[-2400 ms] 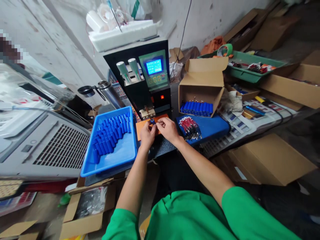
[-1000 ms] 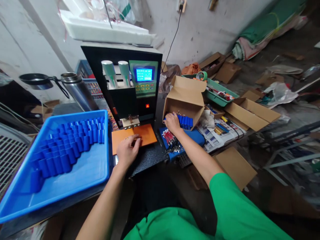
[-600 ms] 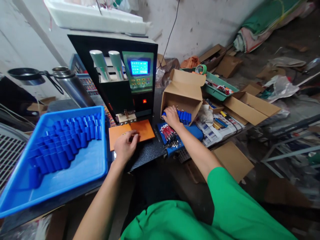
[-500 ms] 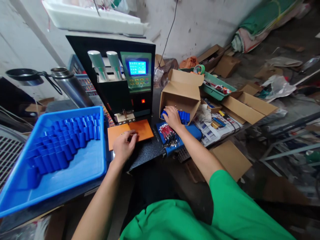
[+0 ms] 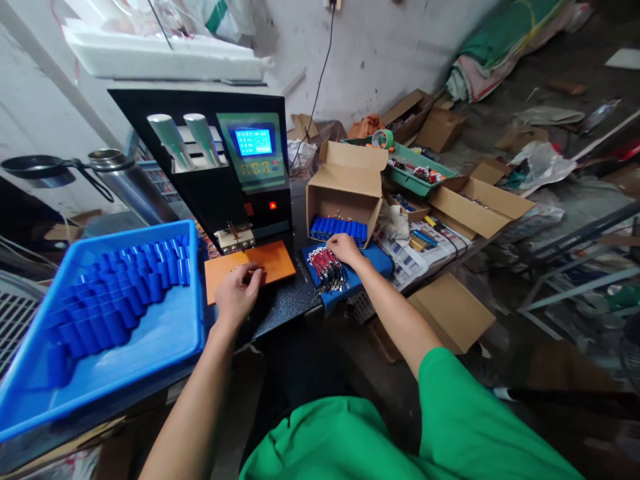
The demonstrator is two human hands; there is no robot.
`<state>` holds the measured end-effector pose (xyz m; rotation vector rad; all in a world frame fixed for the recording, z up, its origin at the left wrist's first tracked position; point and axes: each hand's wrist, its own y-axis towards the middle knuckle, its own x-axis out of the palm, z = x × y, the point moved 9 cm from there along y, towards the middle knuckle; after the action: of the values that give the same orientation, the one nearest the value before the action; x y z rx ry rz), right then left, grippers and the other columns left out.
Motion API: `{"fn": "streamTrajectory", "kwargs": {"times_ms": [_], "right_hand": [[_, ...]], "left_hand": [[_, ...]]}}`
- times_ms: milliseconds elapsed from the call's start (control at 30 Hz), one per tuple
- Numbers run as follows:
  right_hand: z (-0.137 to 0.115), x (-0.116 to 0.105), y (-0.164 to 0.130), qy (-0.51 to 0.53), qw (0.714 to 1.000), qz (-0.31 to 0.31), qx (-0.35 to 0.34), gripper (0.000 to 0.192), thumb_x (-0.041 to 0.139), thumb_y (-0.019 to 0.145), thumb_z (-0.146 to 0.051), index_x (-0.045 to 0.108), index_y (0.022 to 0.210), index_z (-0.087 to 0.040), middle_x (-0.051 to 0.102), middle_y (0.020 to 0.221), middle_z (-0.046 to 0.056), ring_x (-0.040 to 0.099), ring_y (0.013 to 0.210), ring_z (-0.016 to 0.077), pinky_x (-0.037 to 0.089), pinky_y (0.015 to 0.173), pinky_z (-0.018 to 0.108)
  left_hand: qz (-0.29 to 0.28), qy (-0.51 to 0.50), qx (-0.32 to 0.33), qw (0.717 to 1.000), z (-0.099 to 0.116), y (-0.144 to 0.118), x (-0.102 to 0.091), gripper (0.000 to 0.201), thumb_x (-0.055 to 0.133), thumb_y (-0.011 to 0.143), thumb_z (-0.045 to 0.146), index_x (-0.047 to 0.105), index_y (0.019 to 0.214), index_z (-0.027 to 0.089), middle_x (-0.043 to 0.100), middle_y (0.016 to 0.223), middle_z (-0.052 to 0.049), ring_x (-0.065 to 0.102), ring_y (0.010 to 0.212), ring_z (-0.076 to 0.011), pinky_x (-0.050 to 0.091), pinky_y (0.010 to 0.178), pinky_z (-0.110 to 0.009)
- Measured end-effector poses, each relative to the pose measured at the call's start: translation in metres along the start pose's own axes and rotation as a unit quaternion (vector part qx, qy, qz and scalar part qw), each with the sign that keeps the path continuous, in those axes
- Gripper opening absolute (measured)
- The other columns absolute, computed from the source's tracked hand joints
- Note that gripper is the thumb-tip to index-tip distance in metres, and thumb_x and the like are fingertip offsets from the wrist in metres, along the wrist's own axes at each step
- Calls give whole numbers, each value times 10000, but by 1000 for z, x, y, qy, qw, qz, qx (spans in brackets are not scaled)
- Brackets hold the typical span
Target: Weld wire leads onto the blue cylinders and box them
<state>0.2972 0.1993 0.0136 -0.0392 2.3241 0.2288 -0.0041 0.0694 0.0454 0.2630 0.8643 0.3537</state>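
My left hand (image 5: 237,292) rests on the orange board (image 5: 277,261) in front of a black welding machine (image 5: 200,193). Its fingers are curled together, and whatever they may hold is hidden. My right hand (image 5: 345,248) is at the upper edge of a pile of red and black wire leads with white connectors (image 5: 327,269), fingers closed in a pinch. I cannot make out what is between them. The leads lie on a blue surface (image 5: 383,261). Just behind this hand, blue cylindrical battery packs (image 5: 337,228) lie in rows inside an open cardboard box (image 5: 350,152).
A blue plastic tray (image 5: 173,333) on the left holds many blue cylinders (image 5: 113,293). Behind it stands a steel flask (image 5: 130,187). To the right are a green tray (image 5: 415,175), an open carton (image 5: 480,207) and a loose cardboard piece (image 5: 453,312).
My right hand has moved from the battery packs in the box down toward me, to the wire leads. My left hand stays on the orange board. The camera view has shifted slightly.
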Motion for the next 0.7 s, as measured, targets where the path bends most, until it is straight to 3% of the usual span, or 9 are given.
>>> {"fn": "streamTrajectory", "kwargs": {"times_ms": [267,500,700], "right_hand": [[-19,11,-1,8,1000,-7,-17,182,621,828,-122,763,731,-183,788,842,67,723,866,217,506,817,267],[-12,20,3,-27,999,-2,17,199,610,843,-144,739,695,-181,781,823,79,722,859,221,495,774,258],[-11,17,-1,-1,1000,-6,-3,189,592,834,-148,738,717,-176,763,788,59,701,819,204,493,773,259]], "left_hand": [[10,4,2,1000,2,1,-2,321,554,881,467,730,1004,228,760,897,-50,686,816,-220,472,711,-307],[1,8,0,1000,1,1,0,330,545,892,464,729,1016,220,758,889,-53,681,810,-216,460,708,-306],[7,20,-2,1000,1,0,-1,341,551,880,470,737,1023,224,754,870,-42,677,806,-216,451,700,-304]]}}
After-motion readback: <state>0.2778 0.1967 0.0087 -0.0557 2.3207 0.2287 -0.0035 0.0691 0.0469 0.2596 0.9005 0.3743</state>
